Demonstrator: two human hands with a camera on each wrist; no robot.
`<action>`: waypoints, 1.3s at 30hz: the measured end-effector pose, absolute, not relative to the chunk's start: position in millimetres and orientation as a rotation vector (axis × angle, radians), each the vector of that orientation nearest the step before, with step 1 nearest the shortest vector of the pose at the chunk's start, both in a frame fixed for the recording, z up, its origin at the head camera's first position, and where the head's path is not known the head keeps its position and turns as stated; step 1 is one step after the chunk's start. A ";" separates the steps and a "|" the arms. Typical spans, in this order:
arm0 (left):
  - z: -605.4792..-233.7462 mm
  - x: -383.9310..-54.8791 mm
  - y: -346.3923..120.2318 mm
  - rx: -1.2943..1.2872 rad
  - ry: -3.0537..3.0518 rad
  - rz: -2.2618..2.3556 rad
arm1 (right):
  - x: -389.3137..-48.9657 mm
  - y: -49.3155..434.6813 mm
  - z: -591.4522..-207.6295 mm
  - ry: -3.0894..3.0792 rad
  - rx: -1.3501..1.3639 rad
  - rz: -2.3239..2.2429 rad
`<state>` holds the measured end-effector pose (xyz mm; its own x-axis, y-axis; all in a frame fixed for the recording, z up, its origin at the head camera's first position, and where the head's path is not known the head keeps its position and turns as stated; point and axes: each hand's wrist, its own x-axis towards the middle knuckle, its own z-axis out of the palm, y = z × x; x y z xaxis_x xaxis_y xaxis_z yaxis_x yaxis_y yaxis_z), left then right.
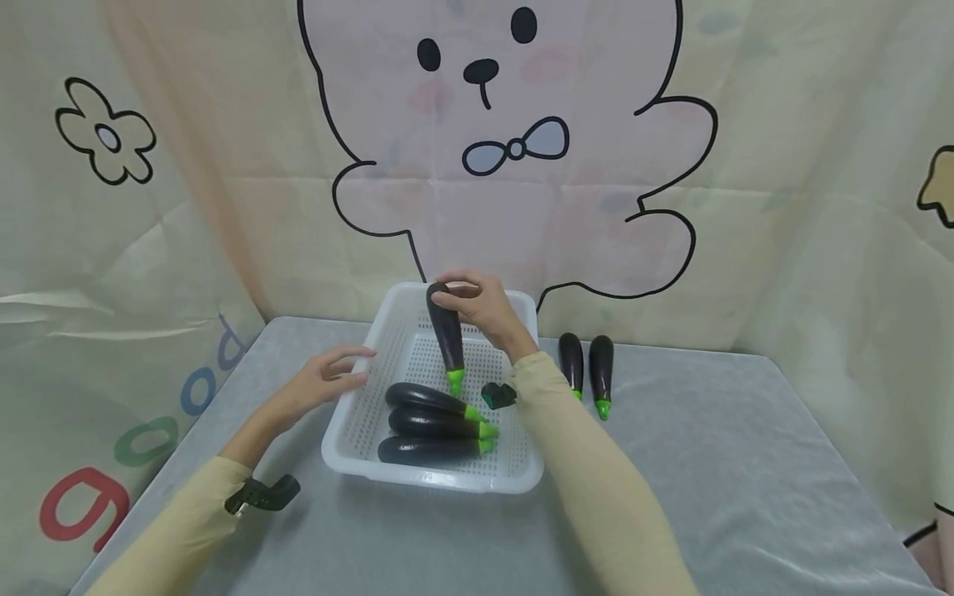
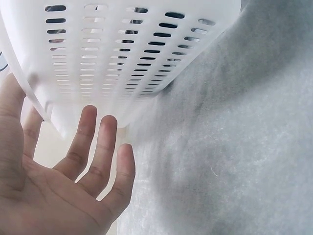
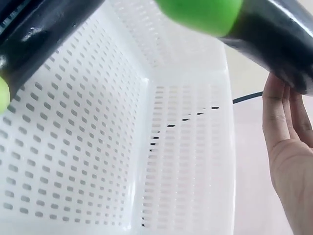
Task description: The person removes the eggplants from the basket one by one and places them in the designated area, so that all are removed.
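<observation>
My right hand (image 1: 484,308) pinches an eggplant (image 1: 445,329) by its rounded dark end. That eggplant hangs over the white perforated basket (image 1: 432,478), its green stem end pointing down. In the right wrist view the green cap (image 3: 205,14) and dark body of the held eggplant show near the fingers. Three more eggplants (image 1: 432,424) lie side by side in the near part of the basket, stems to the right. At the basket's left rim is my left hand (image 1: 320,381); its fingers are extended, with thumb and index finger up against the rim in the left wrist view.
Two eggplants (image 1: 600,372) lie on the grey cloth-covered table (image 1: 708,463) to the right of the basket, partly behind my right sleeve. Behind the table hangs a curtain (image 1: 782,207) printed with a bear. Dark straps (image 1: 262,494) sit around both wrists.
</observation>
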<state>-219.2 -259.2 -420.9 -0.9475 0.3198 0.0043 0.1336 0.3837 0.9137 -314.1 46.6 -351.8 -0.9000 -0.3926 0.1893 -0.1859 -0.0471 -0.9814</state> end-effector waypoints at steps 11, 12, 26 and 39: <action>-421.1 -217.9 -260.6 0.452 2.421 1.638 | -312.2 68.2 -343.6 2.064 -0.671 -2.098; -421.1 -217.9 -260.7 0.453 2.411 1.648 | -312.1 70.5 -343.2 2.062 -0.659 -2.107; -420.8 -217.2 -260.3 0.430 2.408 1.641 | -309.9 94.5 -333.9 2.005 -0.610 -2.267; -420.8 -216.0 -259.0 0.414 2.404 1.637 | -301.6 118.4 -319.7 2.055 -0.589 -2.373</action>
<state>-216.0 -259.0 -420.8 -0.9399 0.3414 -0.0102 0.1157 0.3461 0.9310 -301.6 118.4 -319.7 -0.9306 -0.1984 0.3078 -0.2763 -0.1710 -0.9457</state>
